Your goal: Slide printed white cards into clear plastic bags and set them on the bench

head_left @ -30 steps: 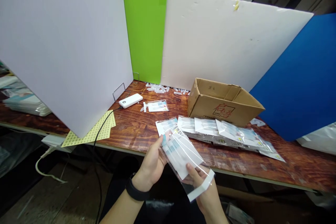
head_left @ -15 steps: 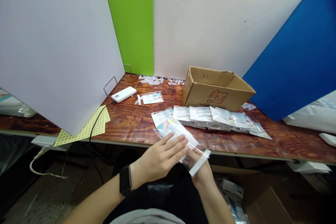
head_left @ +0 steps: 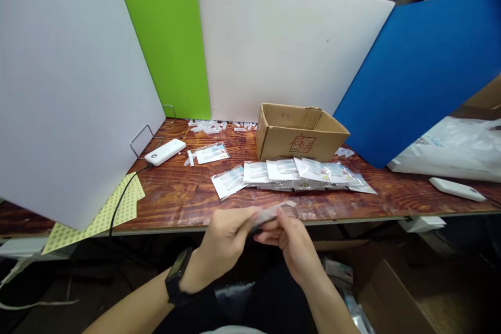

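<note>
My left hand (head_left: pixel 230 237), with a black watch on the wrist, is closed on one end of a clear plastic packet (head_left: pixel 268 214) just in front of the table edge. From the other side my right hand (head_left: pixel 287 240) pinches the same packet between thumb and fingers. The packet is tilted nearly edge-on, so its printed card is hardly visible. Beyond the hands, a row of overlapping packets (head_left: pixel 287 171) lies on the wooden table (head_left: pixel 172 198), with one packet (head_left: pixel 228 181) at its left end.
Behind the row stands an open cardboard box (head_left: pixel 301 143). Small clear plastic pieces (head_left: pixel 207 126) are scattered near the white panel (head_left: pixel 266 47). Left are a white power bank (head_left: pixel 165 152) with a cable and yellow sticker sheets (head_left: pixel 97 214). A carton (head_left: pixel 391 292) sits below the table.
The packet has turned from lying face-up across my hands to nearly edge-on. My left hand has gone from flat on top to gripping its end. The camera view has shifted right.
</note>
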A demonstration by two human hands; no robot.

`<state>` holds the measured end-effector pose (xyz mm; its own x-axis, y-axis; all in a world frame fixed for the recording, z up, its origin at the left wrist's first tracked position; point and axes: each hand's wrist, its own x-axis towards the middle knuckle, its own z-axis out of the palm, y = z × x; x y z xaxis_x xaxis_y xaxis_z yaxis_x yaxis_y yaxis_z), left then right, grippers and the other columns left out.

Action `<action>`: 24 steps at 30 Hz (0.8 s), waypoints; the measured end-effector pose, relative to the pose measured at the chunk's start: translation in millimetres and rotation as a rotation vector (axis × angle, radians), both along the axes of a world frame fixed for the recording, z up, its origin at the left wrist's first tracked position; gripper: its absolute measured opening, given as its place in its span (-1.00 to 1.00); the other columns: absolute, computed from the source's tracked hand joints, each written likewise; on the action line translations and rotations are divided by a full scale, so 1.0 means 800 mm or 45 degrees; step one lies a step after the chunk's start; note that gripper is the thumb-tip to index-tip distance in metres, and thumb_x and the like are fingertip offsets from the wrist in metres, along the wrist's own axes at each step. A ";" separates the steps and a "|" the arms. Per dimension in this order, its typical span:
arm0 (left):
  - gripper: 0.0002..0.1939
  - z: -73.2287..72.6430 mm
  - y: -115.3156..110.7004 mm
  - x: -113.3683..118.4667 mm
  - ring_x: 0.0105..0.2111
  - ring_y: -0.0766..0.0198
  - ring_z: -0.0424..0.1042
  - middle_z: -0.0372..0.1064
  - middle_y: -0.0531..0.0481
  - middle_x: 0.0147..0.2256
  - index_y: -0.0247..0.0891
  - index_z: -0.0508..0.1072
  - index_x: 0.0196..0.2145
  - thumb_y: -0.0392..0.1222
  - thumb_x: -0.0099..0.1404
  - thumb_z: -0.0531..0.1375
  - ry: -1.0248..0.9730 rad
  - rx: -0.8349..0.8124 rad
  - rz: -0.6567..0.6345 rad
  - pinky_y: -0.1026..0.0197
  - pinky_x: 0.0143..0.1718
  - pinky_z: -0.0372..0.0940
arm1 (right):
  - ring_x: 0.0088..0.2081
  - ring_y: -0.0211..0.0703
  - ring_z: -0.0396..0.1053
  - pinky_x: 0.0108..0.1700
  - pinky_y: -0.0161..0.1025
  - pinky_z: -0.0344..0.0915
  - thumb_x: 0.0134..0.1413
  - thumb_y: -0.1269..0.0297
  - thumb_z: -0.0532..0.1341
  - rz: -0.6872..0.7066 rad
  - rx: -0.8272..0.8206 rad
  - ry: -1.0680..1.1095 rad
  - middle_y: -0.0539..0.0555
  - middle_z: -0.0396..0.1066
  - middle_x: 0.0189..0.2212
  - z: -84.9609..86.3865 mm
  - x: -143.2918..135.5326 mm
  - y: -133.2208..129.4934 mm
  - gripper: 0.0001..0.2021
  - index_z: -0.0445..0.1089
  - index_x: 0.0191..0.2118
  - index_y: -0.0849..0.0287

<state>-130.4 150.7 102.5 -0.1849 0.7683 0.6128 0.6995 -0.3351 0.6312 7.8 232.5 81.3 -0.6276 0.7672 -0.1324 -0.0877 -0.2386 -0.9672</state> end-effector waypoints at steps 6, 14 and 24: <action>-0.73 0.027 -0.006 0.006 -0.30 0.24 0.48 0.52 0.01 -0.32 -0.22 0.47 -0.10 -0.25 0.27 0.08 -0.485 -0.159 0.089 0.31 -0.26 0.33 | -0.19 -0.09 0.39 -0.14 -0.16 0.35 -0.04 0.54 0.21 -0.333 1.614 0.036 0.14 0.44 -0.24 0.056 -0.009 -0.003 -0.72 0.42 -0.16 0.15; -0.63 0.024 -0.005 0.004 -0.62 0.38 0.35 0.44 0.02 -0.53 -0.30 0.36 0.00 -0.42 0.25 0.04 -0.069 0.164 0.153 0.37 -0.55 0.25 | -0.31 -0.19 0.40 -0.28 -0.27 0.38 0.02 0.55 0.15 -0.142 1.936 0.003 0.11 0.42 -0.33 0.102 -0.030 0.020 -0.75 0.36 -0.16 0.18; -0.58 0.010 0.024 -0.014 -0.54 0.25 0.46 0.51 -0.12 -0.46 -0.26 0.33 0.04 -0.39 0.26 -0.04 0.197 0.128 0.272 0.30 -0.52 0.35 | -0.31 -0.08 0.44 -0.29 -0.23 0.41 0.02 0.57 0.10 -0.173 2.392 -0.161 0.21 0.47 -0.35 0.066 -0.052 0.053 -0.75 0.37 -0.16 0.27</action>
